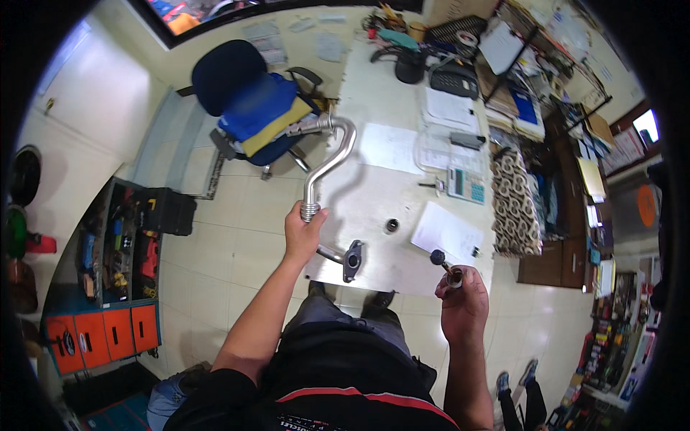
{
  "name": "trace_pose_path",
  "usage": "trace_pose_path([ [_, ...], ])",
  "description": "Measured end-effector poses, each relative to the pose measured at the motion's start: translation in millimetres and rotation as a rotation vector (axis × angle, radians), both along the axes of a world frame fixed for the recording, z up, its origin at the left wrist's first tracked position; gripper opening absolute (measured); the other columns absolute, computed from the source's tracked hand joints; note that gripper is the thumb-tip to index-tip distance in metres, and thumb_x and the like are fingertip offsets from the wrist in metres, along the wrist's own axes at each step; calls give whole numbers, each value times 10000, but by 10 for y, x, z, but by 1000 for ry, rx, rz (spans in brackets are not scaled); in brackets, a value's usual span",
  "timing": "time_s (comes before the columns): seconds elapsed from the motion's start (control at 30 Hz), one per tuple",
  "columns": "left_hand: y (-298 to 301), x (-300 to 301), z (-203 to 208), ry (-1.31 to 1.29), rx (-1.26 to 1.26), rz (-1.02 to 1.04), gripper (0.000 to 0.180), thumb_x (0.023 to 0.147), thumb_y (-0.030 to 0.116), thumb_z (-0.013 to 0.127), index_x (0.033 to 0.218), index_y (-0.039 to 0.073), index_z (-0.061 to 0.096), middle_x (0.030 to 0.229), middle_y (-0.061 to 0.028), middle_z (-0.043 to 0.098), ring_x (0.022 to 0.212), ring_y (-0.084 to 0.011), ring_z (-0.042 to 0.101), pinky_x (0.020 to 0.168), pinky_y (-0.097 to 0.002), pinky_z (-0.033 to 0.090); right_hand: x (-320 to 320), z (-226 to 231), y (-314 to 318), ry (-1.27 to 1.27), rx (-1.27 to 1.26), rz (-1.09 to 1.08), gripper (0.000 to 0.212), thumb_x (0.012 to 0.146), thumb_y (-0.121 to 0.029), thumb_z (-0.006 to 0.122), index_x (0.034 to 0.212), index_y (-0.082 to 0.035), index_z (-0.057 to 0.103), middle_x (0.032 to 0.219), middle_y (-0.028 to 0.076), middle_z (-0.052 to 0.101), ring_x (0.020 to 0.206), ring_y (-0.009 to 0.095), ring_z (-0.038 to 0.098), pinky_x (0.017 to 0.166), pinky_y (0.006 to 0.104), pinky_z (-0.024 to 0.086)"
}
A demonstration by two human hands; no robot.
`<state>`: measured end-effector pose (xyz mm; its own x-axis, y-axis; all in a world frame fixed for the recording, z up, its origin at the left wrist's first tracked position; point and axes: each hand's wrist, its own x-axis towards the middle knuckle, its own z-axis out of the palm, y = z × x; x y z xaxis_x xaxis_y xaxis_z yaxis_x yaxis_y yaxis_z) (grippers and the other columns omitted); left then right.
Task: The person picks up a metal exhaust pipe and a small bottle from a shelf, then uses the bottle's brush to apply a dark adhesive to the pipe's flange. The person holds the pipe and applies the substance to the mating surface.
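My left hand [303, 233] grips a bent silver metal pipe [330, 161] around its ribbed middle section. The pipe curves up toward the blue chair and ends below my hand in a dark flange [353, 260] at the near edge of the white table [374, 93]. My right hand [462, 305] is closed on a small dark tool with a round black tip [438, 256], held upright off the table's near right corner. A small round metal part [391, 225] lies on the table between my hands.
Papers [445, 231], a calculator [465, 184], a desk phone [454, 80] and clutter cover the table's far end. A blue office chair [248, 100] stands left of it. A shelf of tools [118, 241] and orange drawers [100, 334] sit at left. Another person's feet [514, 381] show at lower right.
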<state>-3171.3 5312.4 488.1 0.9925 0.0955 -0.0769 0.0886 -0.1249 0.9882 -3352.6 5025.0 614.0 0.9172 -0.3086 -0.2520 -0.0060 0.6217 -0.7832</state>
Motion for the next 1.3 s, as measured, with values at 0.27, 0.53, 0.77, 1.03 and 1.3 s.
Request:
trace_pose_path([
  [0.27,1040,234,1566,-148,-463,15,179,951,100,759,1030,76,600,726,45,553,534,-27,448,459,-223,347,674,480,1394,-236,-150,111,297,1030,-222,691,1170,33,631,932,118,701,793,202,686,765,336,574],
  [0.53,2173,484,1954,-150,-602,-58,170,958,100,752,1004,84,589,710,46,535,530,-33,438,450,-229,344,1000,908,2785,-306,-469,54,232,1006,-147,726,1121,46,672,902,71,688,781,127,665,752,291,577],
  [0.77,2587,643,2001,-138,-688,-114,155,961,99,748,1001,84,599,706,47,534,534,-29,438,450,-223,348,1017,1060,3293,-240,-599,3,185,998,-104,733,1100,42,686,883,49,695,774,99,652,735,265,568],
  [1.03,2747,667,1938,-136,-665,-142,156,957,95,756,1009,79,610,718,47,547,527,-26,454,449,-220,364,1018,1043,3538,-211,-657,-8,169,993,-97,742,1080,38,689,861,44,686,750,98,635,711,258,538],
  [1.3,2841,644,1903,-142,-680,-141,182,948,104,775,1025,78,612,749,45,567,534,-23,463,457,-214,375,1033,1018,3641,-207,-663,-6,164,992,-102,745,1059,37,690,858,45,682,743,100,630,699,259,540],
])
